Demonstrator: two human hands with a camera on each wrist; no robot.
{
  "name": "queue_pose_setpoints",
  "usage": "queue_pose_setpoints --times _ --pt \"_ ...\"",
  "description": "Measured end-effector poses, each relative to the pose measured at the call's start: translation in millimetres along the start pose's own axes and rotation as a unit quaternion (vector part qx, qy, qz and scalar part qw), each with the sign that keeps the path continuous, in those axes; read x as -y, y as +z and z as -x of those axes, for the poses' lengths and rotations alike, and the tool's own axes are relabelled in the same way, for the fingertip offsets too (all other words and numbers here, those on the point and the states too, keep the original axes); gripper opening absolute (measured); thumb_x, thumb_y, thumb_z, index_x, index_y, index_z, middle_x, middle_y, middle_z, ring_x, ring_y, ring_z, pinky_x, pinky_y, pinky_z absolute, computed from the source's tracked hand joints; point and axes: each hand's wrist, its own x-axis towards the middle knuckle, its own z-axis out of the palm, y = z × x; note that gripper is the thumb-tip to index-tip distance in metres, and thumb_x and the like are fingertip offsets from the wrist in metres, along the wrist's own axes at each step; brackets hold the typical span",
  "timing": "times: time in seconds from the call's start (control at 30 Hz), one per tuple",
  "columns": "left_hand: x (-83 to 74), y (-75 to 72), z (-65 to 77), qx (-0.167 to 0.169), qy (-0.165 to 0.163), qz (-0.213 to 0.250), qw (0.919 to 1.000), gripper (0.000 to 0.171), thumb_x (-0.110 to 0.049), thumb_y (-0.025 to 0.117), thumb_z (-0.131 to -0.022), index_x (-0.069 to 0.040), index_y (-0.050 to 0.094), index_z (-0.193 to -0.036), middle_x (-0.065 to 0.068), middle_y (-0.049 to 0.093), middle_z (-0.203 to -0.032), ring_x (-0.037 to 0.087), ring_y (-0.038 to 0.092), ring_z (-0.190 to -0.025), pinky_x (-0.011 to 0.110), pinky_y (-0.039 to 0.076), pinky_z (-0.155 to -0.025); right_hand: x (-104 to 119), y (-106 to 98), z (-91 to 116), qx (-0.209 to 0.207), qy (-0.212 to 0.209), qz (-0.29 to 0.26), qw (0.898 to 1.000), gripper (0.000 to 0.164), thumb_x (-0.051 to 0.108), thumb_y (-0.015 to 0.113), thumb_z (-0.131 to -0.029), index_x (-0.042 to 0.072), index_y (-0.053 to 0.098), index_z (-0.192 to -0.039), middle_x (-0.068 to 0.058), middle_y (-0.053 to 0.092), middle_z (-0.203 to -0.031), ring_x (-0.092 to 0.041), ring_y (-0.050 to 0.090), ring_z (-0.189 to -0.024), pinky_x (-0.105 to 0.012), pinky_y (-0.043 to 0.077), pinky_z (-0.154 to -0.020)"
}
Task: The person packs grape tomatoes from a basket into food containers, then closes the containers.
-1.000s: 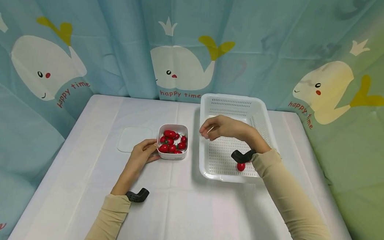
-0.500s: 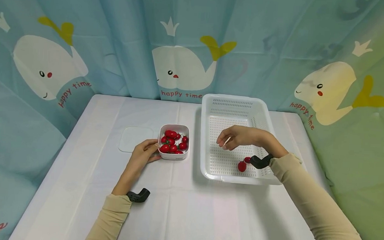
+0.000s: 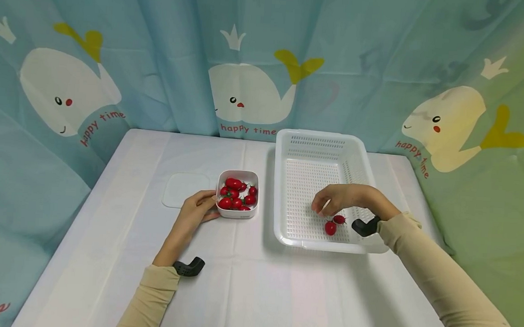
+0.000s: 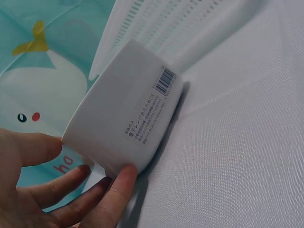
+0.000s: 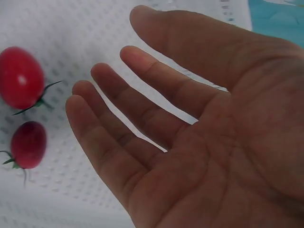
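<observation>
A small white square container (image 3: 236,213) holds several red cherry tomatoes (image 3: 237,203). My left hand (image 3: 192,209) holds it by its left side; in the left wrist view the thumb is at the rim and a fingertip touches lower down the printed container (image 4: 123,104). My right hand (image 3: 334,198) hovers inside the white perforated basket (image 3: 302,243), fingers slightly bent. The right wrist view shows nothing in the palm of this right hand (image 5: 180,123). Close by on the basket floor lie two cherry tomatoes, a larger bright one (image 5: 20,78) and a smaller darker one (image 5: 28,145), both with green stems.
Left of the container, a pale square lid (image 3: 185,190) lies flat on the white-covered table (image 3: 263,293). The basket stands at the right, its raised walls around the right hand. Curtain (image 3: 159,77) with whale prints hangs behind and along the sides.
My right hand has moved right and toward me, from the basket's left edge to above the two tomatoes in it. The smaller one has come into sight. My left hand stays at the container.
</observation>
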Motion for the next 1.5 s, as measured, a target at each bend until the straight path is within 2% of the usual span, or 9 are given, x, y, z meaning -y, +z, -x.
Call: queue_pose_setpoints --times 0.33,0.63,0.87,1.17,1.5 --pt "1.6 2.0 -0.1 0.0 -0.001 0.002 1.0 0.046 -0.021 0.053 -0.11 0.004 0.049 -0.149 0.027 0.054 -0.146 0.029 0.064 -0.123 0.033 0.064 -0.098 -13 11 0 0.028 0.039 0.009 0.999 0.028 0.01 0.072 -0.093 0.001 0.069 -0.12 -0.006 0.068 -0.114 -0.014 0.058 -0.089 -0.026 0.053 -0.078" --pt "0.4 2.0 0.8 0.003 0.003 -0.003 1.0 0.048 -0.021 0.052 -0.11 0.005 0.047 -0.151 0.028 0.053 -0.147 0.03 0.063 -0.125 0.031 0.064 -0.097 -19 18 5 0.058 0.05 -0.015 0.997 0.023 0.005 0.072 -0.091 0.0 0.07 -0.114 -0.004 0.068 -0.107 -0.013 0.061 -0.093 -0.029 0.06 -0.088" --pt "0.4 1.0 0.8 0.003 0.001 -0.003 1.0 0.048 -0.021 0.052 -0.111 0.004 0.047 -0.151 0.027 0.053 -0.148 0.029 0.063 -0.124 0.031 0.064 -0.097 -20 23 7 0.076 0.053 -0.012 0.996 0.019 0.006 0.073 -0.09 0.006 0.074 -0.109 -0.003 0.069 -0.102 -0.016 0.06 -0.093 -0.028 0.059 -0.086" --pt "0.1 0.8 1.5 0.002 0.005 -0.006 1.0 0.048 -0.023 0.052 -0.111 0.004 0.048 -0.15 0.027 0.055 -0.144 0.028 0.065 -0.121 0.032 0.063 -0.098 -23 22 9 0.095 0.039 -0.004 0.995 0.028 -0.002 0.069 -0.084 0.003 0.073 -0.111 -0.005 0.069 -0.103 -0.015 0.059 -0.09 -0.026 0.056 -0.084" --pt "-0.1 -0.1 0.5 0.002 0.004 -0.005 1.0 0.048 -0.023 0.052 -0.111 0.003 0.049 -0.15 0.026 0.055 -0.144 0.026 0.065 -0.121 0.032 0.063 -0.098 -28 19 9 0.111 0.045 -0.04 0.992 0.034 -0.01 0.069 -0.082 0.002 0.07 -0.114 -0.005 0.067 -0.104 -0.016 0.058 -0.095 -0.025 0.057 -0.084"
